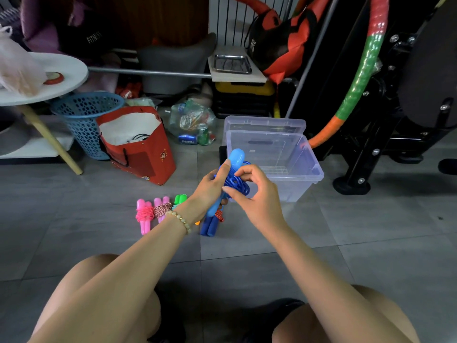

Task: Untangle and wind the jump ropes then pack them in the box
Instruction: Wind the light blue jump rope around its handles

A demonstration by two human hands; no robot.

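My left hand (210,188) grips the light blue handles of a blue jump rope (236,157), held upright above the floor. My right hand (254,194) pinches the blue cord (238,184) coiled around those handles. On the floor below lie wound ropes in a row: a pink one (143,215), a pink-handled one with red-white cord (162,207), a green-handled one (180,199) and a dark blue-handled one (209,225). A clear plastic box (304,167) stands open just beyond my hands, with nothing inside; its lid (264,123) leans behind it.
A red paper bag (146,157) and a blue perforated basket (84,115) stand at left, under a white round table (71,73). A bag of bottles and cans (195,125) lies behind. Black gym equipment (371,134) and a coloured hoop (356,87) fill the right.
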